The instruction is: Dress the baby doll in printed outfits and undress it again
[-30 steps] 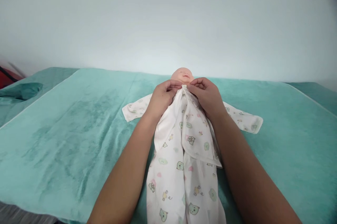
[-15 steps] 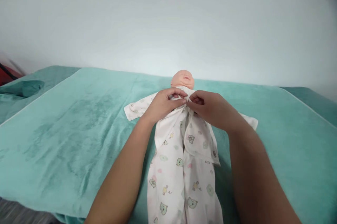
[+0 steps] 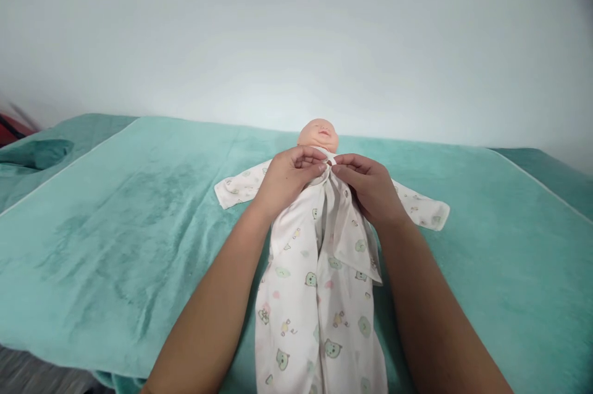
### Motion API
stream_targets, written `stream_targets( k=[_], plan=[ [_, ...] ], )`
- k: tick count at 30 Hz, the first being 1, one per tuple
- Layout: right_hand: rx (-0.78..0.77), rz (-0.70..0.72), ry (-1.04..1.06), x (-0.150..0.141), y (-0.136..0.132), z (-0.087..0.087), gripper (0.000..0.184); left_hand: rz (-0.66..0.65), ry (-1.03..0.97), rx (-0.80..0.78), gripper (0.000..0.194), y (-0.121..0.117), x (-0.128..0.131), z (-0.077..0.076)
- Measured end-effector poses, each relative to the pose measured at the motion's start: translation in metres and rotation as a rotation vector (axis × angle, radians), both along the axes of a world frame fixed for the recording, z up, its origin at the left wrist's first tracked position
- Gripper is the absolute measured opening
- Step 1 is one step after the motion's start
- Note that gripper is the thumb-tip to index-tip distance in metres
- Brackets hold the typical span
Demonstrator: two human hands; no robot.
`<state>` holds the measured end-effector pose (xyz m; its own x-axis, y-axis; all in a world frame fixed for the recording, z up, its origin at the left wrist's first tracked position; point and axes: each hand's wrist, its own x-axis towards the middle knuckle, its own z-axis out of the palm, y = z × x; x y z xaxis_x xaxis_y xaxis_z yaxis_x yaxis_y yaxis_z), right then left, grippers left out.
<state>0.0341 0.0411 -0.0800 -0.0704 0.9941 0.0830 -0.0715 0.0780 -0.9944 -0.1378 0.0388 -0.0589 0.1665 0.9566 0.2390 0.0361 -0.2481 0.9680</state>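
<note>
A baby doll [image 3: 319, 133] lies on its back with its head toward the wall. It is dressed in a white baby top [image 3: 357, 243] printed with small animals, the sleeves spread out to both sides. Matching baby pants [image 3: 303, 326] stretch toward me. At the doll's upper chest, my left hand [image 3: 291, 176] pinches the top's front edge just below the neck. My right hand [image 3: 369, 187] pinches the same cloth close beside it, thumb and forefinger together. The top's front flap hangs loose below my fingers. Whatever fastener lies between the fingertips is too small to make out.
A teal plush cover [image 3: 139, 227] spreads over the table under the doll, wrinkled on the left. Behind it rises a white wall [image 3: 296, 48]. Something red [image 3: 12, 129] shows at the far left edge, and dark floor [image 3: 37, 372] at the lower left.
My hands have lifted the top's edge a little toward the neck. My right forearm has swung inward, uncovering more of the right sleeve. The front flap has folded narrower.
</note>
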Motion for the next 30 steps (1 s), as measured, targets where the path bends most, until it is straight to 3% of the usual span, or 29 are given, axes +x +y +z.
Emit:
stream_targets(
  k=[20, 30],
  plan=[
    [0.063, 0.104, -0.14, 0.008, 0.001, 0.002, 0.03, 0.084, -0.008, -0.023, 0.017, -0.001, 0.005, 0.002],
    [0.111, 0.087, -0.372, 0.002, -0.007, 0.013, 0.023, 0.1, 0.034, 0.006, 0.016, -0.002, 0.004, 0.0]
  ],
)
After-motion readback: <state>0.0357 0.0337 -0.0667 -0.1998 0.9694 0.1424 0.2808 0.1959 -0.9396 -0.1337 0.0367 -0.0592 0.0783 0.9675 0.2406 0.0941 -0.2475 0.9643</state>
